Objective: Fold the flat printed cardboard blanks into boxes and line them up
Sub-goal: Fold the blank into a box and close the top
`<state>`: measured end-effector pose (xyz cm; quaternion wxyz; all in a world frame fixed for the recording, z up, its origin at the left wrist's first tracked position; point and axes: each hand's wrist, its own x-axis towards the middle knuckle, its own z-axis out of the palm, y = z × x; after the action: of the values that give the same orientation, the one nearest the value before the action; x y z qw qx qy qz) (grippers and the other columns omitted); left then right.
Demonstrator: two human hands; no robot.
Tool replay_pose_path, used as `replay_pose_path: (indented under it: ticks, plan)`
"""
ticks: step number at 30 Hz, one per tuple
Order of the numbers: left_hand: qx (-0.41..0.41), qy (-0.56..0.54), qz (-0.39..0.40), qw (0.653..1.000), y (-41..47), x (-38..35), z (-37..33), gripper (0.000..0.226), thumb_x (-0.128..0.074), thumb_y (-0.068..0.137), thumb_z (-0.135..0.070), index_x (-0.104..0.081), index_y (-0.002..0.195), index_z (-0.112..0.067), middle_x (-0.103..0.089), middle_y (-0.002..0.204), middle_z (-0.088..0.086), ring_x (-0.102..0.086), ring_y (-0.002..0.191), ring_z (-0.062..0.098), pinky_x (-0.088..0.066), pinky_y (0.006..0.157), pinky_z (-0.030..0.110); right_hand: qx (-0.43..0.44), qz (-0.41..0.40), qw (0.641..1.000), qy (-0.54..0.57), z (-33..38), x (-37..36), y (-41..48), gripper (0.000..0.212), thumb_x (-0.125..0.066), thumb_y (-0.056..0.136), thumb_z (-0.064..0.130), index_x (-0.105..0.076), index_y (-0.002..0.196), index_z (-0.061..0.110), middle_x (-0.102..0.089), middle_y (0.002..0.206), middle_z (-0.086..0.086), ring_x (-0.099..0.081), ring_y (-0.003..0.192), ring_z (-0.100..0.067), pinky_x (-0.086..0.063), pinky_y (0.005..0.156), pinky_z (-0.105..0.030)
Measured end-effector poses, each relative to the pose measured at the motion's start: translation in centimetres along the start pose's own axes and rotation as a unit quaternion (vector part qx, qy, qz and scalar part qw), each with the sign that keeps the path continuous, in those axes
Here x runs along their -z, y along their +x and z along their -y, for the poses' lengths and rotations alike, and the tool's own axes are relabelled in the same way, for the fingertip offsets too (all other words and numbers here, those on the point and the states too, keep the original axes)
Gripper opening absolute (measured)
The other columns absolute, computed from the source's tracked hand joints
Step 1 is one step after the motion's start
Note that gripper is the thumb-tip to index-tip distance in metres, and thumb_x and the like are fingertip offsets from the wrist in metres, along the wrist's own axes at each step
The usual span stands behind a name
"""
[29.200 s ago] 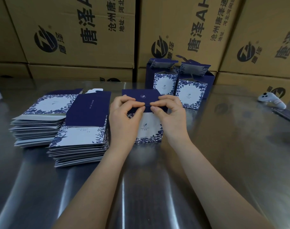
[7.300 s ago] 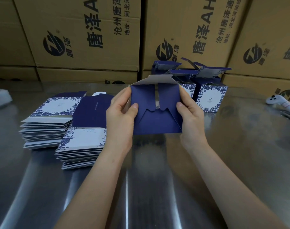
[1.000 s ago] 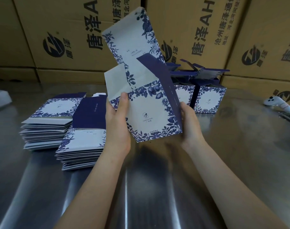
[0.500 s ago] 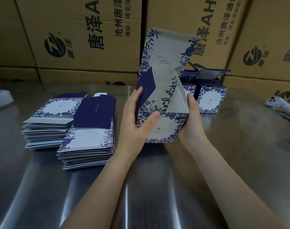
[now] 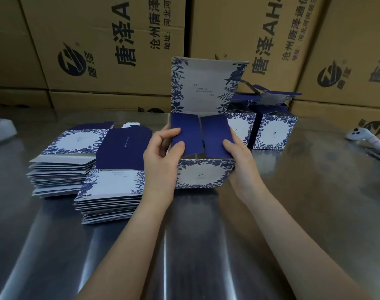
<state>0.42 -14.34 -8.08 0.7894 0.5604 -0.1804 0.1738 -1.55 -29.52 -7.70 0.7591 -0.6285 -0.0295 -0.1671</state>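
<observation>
A half-formed box (image 5: 203, 176), white with a blue floral border, is held between both hands over the steel table. Its two navy side flaps lie folded inward and its printed lid flap stands upright behind them. My left hand (image 5: 161, 161) grips the box's left side, thumb pressing the left navy flap. My right hand (image 5: 238, 163) grips the right side, thumb on the right flap. Two stacks of flat blanks (image 5: 111, 187) lie to the left. Folded boxes (image 5: 273, 131) with open tops stand behind on the right.
Large brown shipping cartons (image 5: 120, 50) wall off the back of the steel table (image 5: 206, 256). A white handheld controller (image 5: 366, 137) and a dark flat device lie at the far right edge. A pale object (image 5: 1, 126) sits at the far left.
The box has been turned square to me. Both navy side flaps have come down over the opening, and the lid flap now stands straight up.
</observation>
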Motion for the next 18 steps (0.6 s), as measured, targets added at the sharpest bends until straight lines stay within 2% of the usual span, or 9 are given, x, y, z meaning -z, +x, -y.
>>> replay_pose_path:
  ticks: [4,6,7,9,11,14,17,18]
  plan:
    - [0.004,0.007,-0.022,1.0,-0.07,-0.05,0.22,0.038,-0.053,0.087,0.011,-0.065,0.094,-0.025,-0.058,0.123,-0.015,-0.056,0.102,-0.021,-0.043,0.081,0.003,0.009,-0.015,0.999,-0.05,-0.25,-0.3,-0.2,0.052,-0.041,0.102,0.017,-0.033,0.151,0.033,-0.04,0.153,0.004,-0.038,0.141,-0.019,-0.028,0.118,-0.047]
    - [0.001,0.017,-0.034,0.999,-0.11,-0.13,0.27,0.04,-0.05,0.086,0.011,-0.063,0.094,-0.026,-0.057,0.124,-0.016,-0.053,0.102,-0.024,-0.041,0.081,0.0,0.018,-0.023,0.997,-0.067,-0.41,-0.46,-0.48,0.054,-0.04,0.101,0.016,-0.031,0.151,0.035,-0.035,0.155,0.01,-0.033,0.142,-0.013,-0.028,0.118,-0.04]
    - [-0.002,0.026,-0.036,0.999,-0.17,-0.2,0.27,0.041,-0.048,0.086,0.011,-0.062,0.095,-0.026,-0.056,0.126,-0.014,-0.052,0.102,-0.025,-0.039,0.081,-0.001,0.025,-0.027,0.996,-0.082,-0.41,-0.55,-0.66,0.054,-0.04,0.101,0.016,-0.031,0.151,0.035,-0.031,0.155,0.015,-0.032,0.141,-0.006,-0.03,0.116,-0.03]
    - [-0.007,0.047,-0.038,0.998,-0.38,-0.31,0.32,0.043,-0.046,0.087,0.011,-0.059,0.097,-0.029,-0.053,0.132,-0.01,-0.048,0.102,-0.028,-0.038,0.08,-0.002,0.034,-0.026,0.993,-0.109,-0.45,-0.59,-0.79,0.054,-0.038,0.102,0.016,-0.029,0.151,0.036,-0.027,0.145,0.027,-0.03,0.131,0.01,-0.032,0.098,-0.001]
    - [-0.008,0.063,-0.035,0.997,-0.54,-0.36,0.37,0.043,-0.043,0.088,0.01,-0.056,0.1,-0.03,-0.05,0.137,-0.008,-0.046,0.102,-0.031,-0.037,0.08,-0.003,0.035,-0.02,0.992,-0.123,-0.63,-0.44,-0.67,0.054,-0.037,0.102,0.013,-0.027,0.151,0.034,-0.03,0.138,0.026,-0.03,0.115,0.02,-0.029,0.08,0.011]
    - [-0.013,0.085,-0.029,0.996,-0.68,-0.38,0.43,0.041,-0.041,0.088,0.011,-0.055,0.106,-0.023,-0.046,0.14,-0.007,-0.045,0.098,-0.033,-0.037,0.074,-0.004,0.042,-0.014,0.991,-0.125,-0.7,-0.24,-0.59,0.054,-0.035,0.102,0.01,-0.026,0.152,0.029,-0.03,0.143,0.024,-0.029,0.109,0.025,-0.025,0.078,0.014]
    - [-0.015,0.091,-0.031,0.995,-0.76,-0.41,0.43,0.039,-0.041,0.088,0.011,-0.055,0.109,-0.02,-0.048,0.14,-0.006,-0.044,0.1,-0.032,-0.036,0.075,-0.005,0.045,0.001,0.99,-0.132,-0.6,-0.14,-0.58,0.054,-0.036,0.103,0.01,-0.026,0.152,0.028,-0.03,0.146,0.027,-0.03,0.113,0.027,-0.025,0.084,0.013]
    - [-0.016,0.087,-0.036,0.995,-0.71,-0.42,0.4,0.04,-0.043,0.088,0.01,-0.056,0.11,-0.02,-0.051,0.136,-0.008,-0.046,0.102,-0.029,-0.036,0.076,-0.004,0.048,0.009,0.991,-0.128,-0.49,-0.15,-0.58,0.054,-0.038,0.103,0.01,-0.027,0.152,0.028,-0.032,0.144,0.031,-0.033,0.115,0.027,-0.027,0.09,0.009]
